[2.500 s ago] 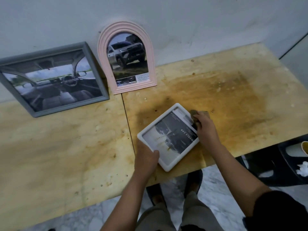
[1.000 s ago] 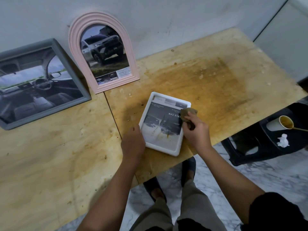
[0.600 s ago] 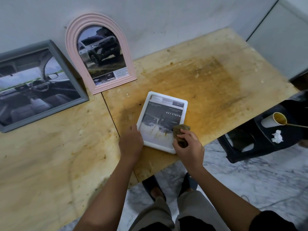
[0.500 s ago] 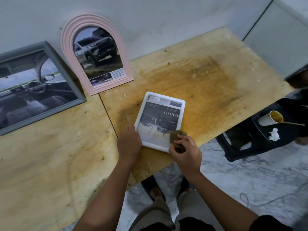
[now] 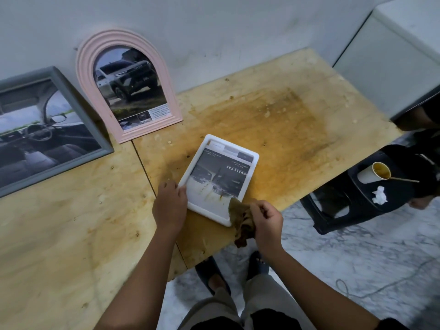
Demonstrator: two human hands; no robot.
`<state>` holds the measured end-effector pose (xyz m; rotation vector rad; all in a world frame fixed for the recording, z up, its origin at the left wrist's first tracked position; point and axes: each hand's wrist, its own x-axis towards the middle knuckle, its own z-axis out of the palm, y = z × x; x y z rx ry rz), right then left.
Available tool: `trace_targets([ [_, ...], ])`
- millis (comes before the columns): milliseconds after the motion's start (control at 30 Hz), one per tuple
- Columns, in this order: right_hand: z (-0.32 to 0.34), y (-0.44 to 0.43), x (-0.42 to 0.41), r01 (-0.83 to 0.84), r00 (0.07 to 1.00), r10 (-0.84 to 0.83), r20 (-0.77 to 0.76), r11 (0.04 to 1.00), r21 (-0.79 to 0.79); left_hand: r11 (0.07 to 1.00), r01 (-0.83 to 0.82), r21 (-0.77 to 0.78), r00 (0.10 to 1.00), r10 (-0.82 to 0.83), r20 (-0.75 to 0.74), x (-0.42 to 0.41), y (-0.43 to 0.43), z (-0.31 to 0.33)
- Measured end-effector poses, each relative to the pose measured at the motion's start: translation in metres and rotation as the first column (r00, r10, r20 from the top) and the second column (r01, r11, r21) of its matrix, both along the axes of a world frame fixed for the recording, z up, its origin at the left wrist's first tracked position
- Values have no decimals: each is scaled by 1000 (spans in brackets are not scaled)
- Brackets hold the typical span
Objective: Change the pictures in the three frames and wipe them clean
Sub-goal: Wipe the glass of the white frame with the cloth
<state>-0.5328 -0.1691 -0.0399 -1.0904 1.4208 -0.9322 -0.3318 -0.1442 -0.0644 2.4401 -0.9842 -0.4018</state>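
A white rectangular frame [image 5: 252,160] with a car picture lies flat near the table's front edge, brown smears on its lower glass. My left hand [image 5: 169,203] holds its left edge, thumb on the rim. My right hand [image 5: 266,220] pinches a crumpled brown cloth [image 5: 241,221] just off the frame's near right corner, the cloth hanging down. A pink arched frame [image 5: 83,75] with a pickup picture and a grey rectangular frame [image 5: 71,101] with a car interior picture lean against the wall at the back left.
The plywood table [image 5: 285,120] carries a wide brown stain right of the white frame. A black stool [image 5: 352,206] at the right holds a paper cup [image 5: 373,173] and a crumpled tissue [image 5: 379,195]. Grey cabinet at the far right. A cable lies on the marble floor.
My right hand wiped the cloth down the frame's right side to the near corner and has now lifted it off the glass. My left hand kept steadying the left edge.
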Motion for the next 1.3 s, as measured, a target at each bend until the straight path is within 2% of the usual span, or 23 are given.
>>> trace_targets([
  [67,11,-17,7,114,985,-126,121,988,105,999,-43,-26,998,41,-47,4,-4,1],
  [167,24,-57,11,237,953,-265,147,954,182,984,-134,-119,981,115,-154,6,-1,-2],
  [267,32,-99,10,188,952,-227,204,962,196,937,-286,-202,943,238,-231,-2,8,-5],
  [300,32,-113,13,158,971,-184,151,973,172,920,-336,-203,927,285,-244,-7,11,-5],
  [367,29,-134,17,87,993,-82,-84,994,63,899,-391,-197,900,330,-283,-22,14,-2],
  [467,18,-161,32,-175,918,87,-387,964,-198,883,-435,-176,873,365,-324,-41,8,2],
  [500,10,-169,37,-299,870,154,-468,920,-253,884,-437,-169,870,368,-327,-44,6,1],
  [567,-8,-182,53,-527,736,287,-614,811,-252,871,-465,-159,855,395,-337,-46,1,1],
  [633,-18,-185,66,-641,624,378,-684,748,-172,871,-468,-148,852,401,-338,-47,-3,1],
  [767,-31,-177,95,-839,363,481,-798,541,-56,862,-493,-120,845,441,-303,-47,-12,3],
  [900,-31,-157,112,-929,293,639,-712,365,-54,831,-539,-138,821,481,-308,-48,-17,7],
  [1000,-32,-136,122,-983,150,707,-691,182,-27,797,-585,-149,792,522,-316,-51,-19,7],
  [1133,-27,-125,125,-999,25,789,-613,42,12,759,-625,-184,765,549,-336,-56,-20,6],
  [1233,-19,-125,124,-997,-44,848,-529,-68,-26,729,-652,-207,746,570,-344,-59,-19,4],
  [1300,-9,-129,119,-985,-149,869,-472,-170,-2,709,-665,-236,739,579,-344,-63,-19,4],
])
